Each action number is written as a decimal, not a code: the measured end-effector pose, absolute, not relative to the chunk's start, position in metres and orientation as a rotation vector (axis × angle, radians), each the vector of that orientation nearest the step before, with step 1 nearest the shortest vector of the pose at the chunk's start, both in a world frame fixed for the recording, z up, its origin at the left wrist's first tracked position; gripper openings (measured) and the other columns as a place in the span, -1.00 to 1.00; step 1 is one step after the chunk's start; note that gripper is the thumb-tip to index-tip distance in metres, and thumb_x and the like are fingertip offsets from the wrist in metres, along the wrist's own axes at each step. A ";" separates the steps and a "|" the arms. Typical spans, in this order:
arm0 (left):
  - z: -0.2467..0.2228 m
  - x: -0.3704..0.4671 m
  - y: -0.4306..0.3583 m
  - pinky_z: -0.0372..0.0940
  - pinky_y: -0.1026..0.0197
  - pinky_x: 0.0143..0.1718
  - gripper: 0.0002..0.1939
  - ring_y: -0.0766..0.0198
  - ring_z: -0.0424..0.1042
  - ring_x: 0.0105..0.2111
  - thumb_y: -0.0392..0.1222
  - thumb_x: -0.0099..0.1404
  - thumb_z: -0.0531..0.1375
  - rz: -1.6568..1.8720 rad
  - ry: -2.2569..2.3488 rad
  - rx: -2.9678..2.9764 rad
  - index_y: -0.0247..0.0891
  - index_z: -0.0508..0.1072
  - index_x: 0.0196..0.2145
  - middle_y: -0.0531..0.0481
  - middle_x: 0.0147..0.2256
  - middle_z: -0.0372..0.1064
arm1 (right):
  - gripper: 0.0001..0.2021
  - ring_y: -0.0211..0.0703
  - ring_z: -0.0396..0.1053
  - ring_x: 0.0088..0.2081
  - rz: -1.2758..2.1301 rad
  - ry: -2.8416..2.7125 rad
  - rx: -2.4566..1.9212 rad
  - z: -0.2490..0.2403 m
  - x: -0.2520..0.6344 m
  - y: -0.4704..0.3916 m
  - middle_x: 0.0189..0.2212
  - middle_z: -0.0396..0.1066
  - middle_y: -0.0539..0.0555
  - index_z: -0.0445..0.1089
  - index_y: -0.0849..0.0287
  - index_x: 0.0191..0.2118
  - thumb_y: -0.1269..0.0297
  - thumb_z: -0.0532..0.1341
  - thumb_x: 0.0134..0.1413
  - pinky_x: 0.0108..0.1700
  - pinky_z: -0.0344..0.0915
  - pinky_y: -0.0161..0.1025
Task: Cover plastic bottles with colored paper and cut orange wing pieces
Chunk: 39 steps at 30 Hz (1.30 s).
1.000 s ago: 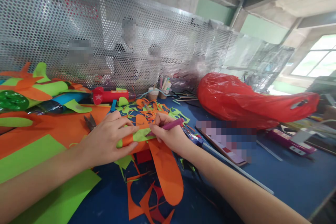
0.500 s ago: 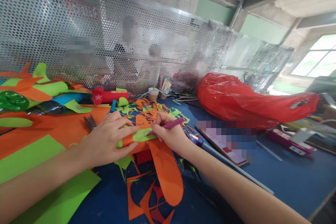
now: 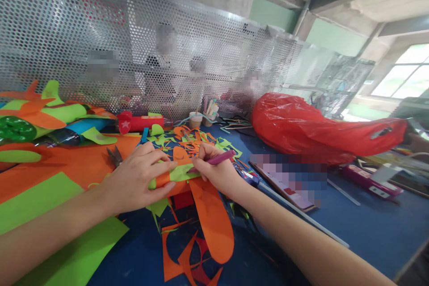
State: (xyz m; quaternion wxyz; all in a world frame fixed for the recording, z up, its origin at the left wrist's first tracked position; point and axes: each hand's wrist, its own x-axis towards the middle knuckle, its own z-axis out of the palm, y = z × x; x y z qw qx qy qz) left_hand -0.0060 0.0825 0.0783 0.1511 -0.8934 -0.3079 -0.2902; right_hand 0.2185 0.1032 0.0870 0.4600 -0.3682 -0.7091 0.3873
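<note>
My left hand [image 3: 142, 178] is closed around one end of an orange and green paper-covered tube [image 3: 181, 171], its fingers on top and thumb below. In my right hand [image 3: 214, 167] is a purple pen [image 3: 221, 157], pinched with its tip down at the green band of the tube. A rounded orange paper wing [image 3: 214, 223] sticks out from the tube toward me. Just left of my left hand, the dark blades of scissors [image 3: 115, 156] show.
Orange and green paper scraps [image 3: 187, 140] litter the blue table [image 3: 355, 228]. Decorated bottles [image 3: 63, 111] lie at left beside green paper sheets [image 3: 36, 201]. A red plastic bag [image 3: 301, 125], a glue gun [image 3: 250, 178] and a purple box [image 3: 372, 182] lie at right. Behind stands a perforated metal screen [image 3: 214, 44].
Both hands, the pen and the tube stay almost in place. People behind the screen shift slightly.
</note>
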 end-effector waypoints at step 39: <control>0.078 -0.007 0.083 0.30 -0.07 -0.15 -0.71 0.04 0.31 -0.23 -0.07 0.43 0.13 -0.833 -0.867 -2.565 -0.25 0.55 -0.05 -0.16 -0.16 0.48 | -0.67 -0.30 0.10 -0.57 1.025 -1.660 -0.874 0.091 0.220 0.103 -0.64 0.15 -0.17 0.15 0.06 -0.48 0.08 0.30 0.05 -0.45 0.11 -0.28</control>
